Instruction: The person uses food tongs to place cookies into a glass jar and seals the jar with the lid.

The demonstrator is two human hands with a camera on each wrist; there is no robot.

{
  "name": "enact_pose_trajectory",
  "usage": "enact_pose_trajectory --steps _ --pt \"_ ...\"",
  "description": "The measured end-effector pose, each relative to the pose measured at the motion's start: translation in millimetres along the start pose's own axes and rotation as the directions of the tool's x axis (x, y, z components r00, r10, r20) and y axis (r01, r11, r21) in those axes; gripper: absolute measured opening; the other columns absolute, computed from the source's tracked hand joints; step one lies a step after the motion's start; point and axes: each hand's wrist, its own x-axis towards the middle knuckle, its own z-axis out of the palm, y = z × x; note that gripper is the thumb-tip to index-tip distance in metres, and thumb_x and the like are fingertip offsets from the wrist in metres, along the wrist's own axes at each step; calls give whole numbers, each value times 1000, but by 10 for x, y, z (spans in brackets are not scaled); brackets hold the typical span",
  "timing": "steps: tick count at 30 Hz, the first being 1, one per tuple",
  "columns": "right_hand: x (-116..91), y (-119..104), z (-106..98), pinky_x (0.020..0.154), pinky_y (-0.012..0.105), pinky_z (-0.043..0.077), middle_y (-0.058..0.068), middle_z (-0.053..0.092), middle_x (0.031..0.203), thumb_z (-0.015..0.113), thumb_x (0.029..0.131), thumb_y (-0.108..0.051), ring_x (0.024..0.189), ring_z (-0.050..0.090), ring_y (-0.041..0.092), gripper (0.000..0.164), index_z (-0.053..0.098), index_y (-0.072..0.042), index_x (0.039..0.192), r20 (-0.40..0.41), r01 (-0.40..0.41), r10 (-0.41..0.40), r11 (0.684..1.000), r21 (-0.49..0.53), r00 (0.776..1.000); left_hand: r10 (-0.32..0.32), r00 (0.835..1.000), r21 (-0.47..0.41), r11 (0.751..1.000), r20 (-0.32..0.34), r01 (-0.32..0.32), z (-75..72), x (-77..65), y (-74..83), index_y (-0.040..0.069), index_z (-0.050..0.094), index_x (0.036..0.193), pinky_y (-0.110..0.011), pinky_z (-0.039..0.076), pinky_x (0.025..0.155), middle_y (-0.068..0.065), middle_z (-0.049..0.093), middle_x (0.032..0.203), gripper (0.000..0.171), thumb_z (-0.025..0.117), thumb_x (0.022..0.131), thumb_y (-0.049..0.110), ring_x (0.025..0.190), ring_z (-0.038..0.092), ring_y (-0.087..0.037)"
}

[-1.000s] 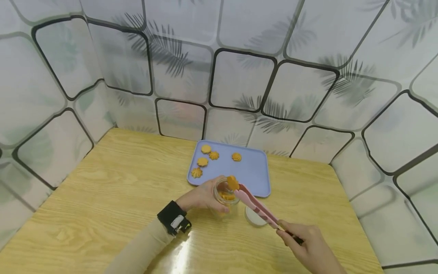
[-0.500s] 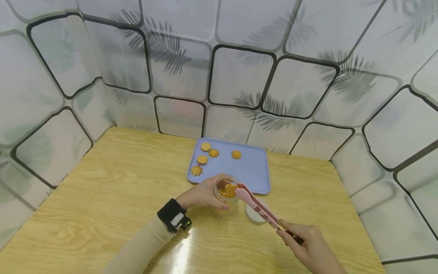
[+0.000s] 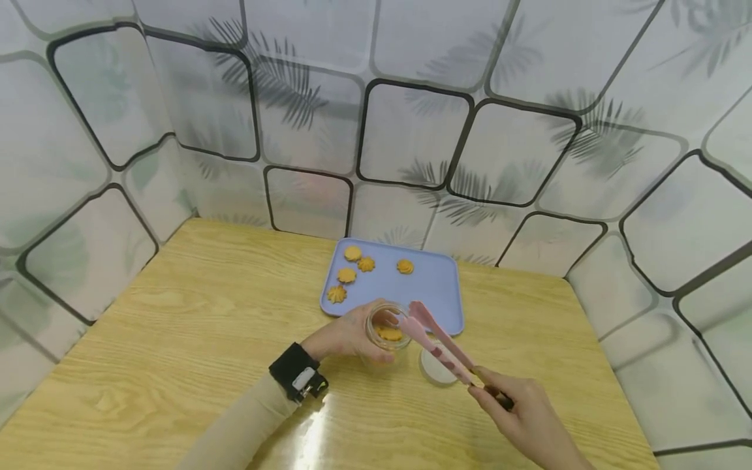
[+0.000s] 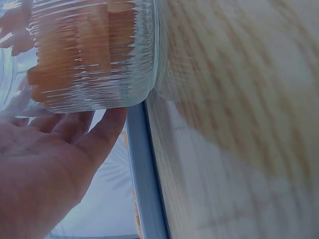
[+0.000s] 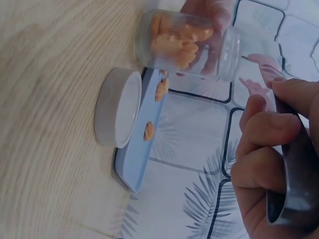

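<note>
A clear ridged glass jar (image 4: 94, 64) stands on the table with several orange-brown cookies (image 5: 172, 42) inside. My left hand (image 3: 355, 336) grips the jar round its side, from the left. In my right hand (image 3: 519, 411) is a pair of pink tongs (image 3: 443, 356) with dark handles, pinched between thumb and fingers. The tong tips are spread apart near the jar's mouth, nothing between them. Behind the jar lies a blue tray (image 3: 431, 294), with several flower-shaped cookies at its left and one swirled cookie (image 3: 405, 266) nearer the middle.
A round white lid (image 3: 436, 367) lies on the wooden table (image 3: 194, 339) just right of the jar, beneath the tongs. Patterned fabric walls (image 3: 311, 202) enclose the table at the back and sides. A black strap with a camera (image 3: 299, 373) sits on the left wrist.
The tongs lowered a cookie into the jar's mouth and let it go. Their tips have since spread and drawn up slightly. The left hand has kept its hold on the jar.
</note>
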Motion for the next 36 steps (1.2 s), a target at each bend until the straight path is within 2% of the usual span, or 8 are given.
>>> enact_pose_trajectory --steps 3,7,11,16,23,26,30,36 --pt "91 56 29 39 9 26 -23 46 59 72 90 2 50 22 -19 26 73 4 117 -17 -43 43 999 -20 999 -10 1000 20 1000 -6 10 4 -4 2 13 50 143 -39 47 106 -16 62 135 82 90 72 12 126 57 -28" --pt "269 170 83 39 11 24 -19 49 58 71 93 0 47 20 -15 26 73 0 119 -56 -47 44 997 -64 997 -16 1000 33 999 -12 16 6 -3 5 13 51 143 -40 46 108 -15 63 134 82 90 72 13 125 58 -26" --pt "495 286 169 41 13 28 -11 57 62 72 93 -4 48 26 -10 30 71 3 122 -65 -41 32 991 -130 997 -12 1000 18 1000 -16 12 9 -5 -6 13 51 143 -41 45 109 -14 63 133 82 91 71 10 125 58 -25" --pt "733 371 305 44 18 35 -5 65 67 72 94 -7 50 36 -7 33 69 6 124 -15 -15 13 991 -132 1000 -10 1000 4 1000 6 10 20 8 -12 14 50 143 -40 45 108 -12 63 134 81 90 73 11 125 57 -24" --pt "1096 504 486 52 20 40 -5 65 71 71 97 -19 57 46 -2 30 72 -3 121 147 57 -21 969 -241 989 -14 1000 -22 1000 1 14 -3 11 5 17 50 143 -39 45 108 -13 61 136 80 90 73 11 126 56 -26" --pt "1192 590 562 56 23 42 -5 64 71 71 96 -24 59 48 3 35 72 -2 123 205 97 -29 937 -334 978 -12 1000 -18 1000 3 12 -10 10 8 17 50 144 -39 45 108 -12 61 136 81 90 74 12 127 55 -26" --pt "1259 721 659 56 27 45 -4 61 69 73 95 -27 59 51 8 36 72 -3 122 239 180 -72 866 -467 968 -11 1000 -2 1000 -2 11 -8 8 10 15 48 146 -39 44 109 -12 60 137 83 90 74 13 128 55 -26" --pt "1351 777 777 56 32 50 1 63 74 73 95 -27 62 59 16 33 72 -7 121 277 267 -127 786 -557 952 -16 1000 5 1000 -5 16 2 11 -8 13 47 147 -42 43 111 -9 60 136 85 90 73 11 129 54 -27"
